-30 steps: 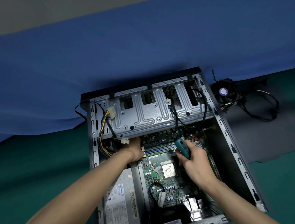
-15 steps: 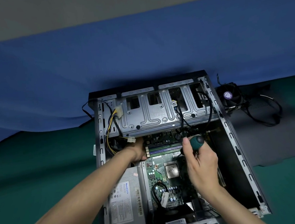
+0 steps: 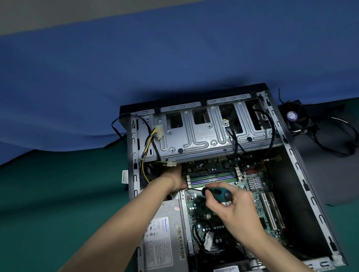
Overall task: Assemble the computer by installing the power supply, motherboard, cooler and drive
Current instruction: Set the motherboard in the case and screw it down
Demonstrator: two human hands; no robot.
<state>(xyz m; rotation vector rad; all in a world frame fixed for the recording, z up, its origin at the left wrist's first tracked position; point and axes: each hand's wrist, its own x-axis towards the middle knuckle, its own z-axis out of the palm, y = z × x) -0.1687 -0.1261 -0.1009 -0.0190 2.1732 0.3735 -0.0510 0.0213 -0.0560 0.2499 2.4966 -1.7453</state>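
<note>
- The right hand (image 3: 236,208) is curled round the teal-and-black handle of a screwdriver (image 3: 218,195). Its thin shaft runs leftward, low over the motherboard (image 3: 211,165), with the tip near the board's edge just beside the left hand (image 3: 176,178).
- The left hand reaches into the computer case (image 3: 301,175) at the board's far left corner. Its fingers are tucked out of sight there, so I cannot tell whether they grip or lie flat.
- The motherboard lies flat in the case under both hands, with the memory slots (image 3: 212,178) between them and just beyond the screwdriver.
- The power supply (image 3: 163,240), label up, sits in the case beneath the left forearm, beside the board.
- Beyond both hands the metal drive cage (image 3: 198,138) spans the case; a yellow-and-black wire bundle (image 3: 145,151) hangs past the left hand.
- The cooler (image 3: 295,116), fan up, lies outside the case, well to the right of the right hand and farther off, on a grey mat (image 3: 338,177) with a loose black cable (image 3: 342,142) beside it.
- The case stands on a dark green table covering (image 3: 51,210) that spreads to either side of the arms.
- Behind the case a blue cloth (image 3: 146,52) rises as a backdrop, its lower edge draped onto the green; above it a strip of grey wall (image 3: 99,4) shows.
</note>
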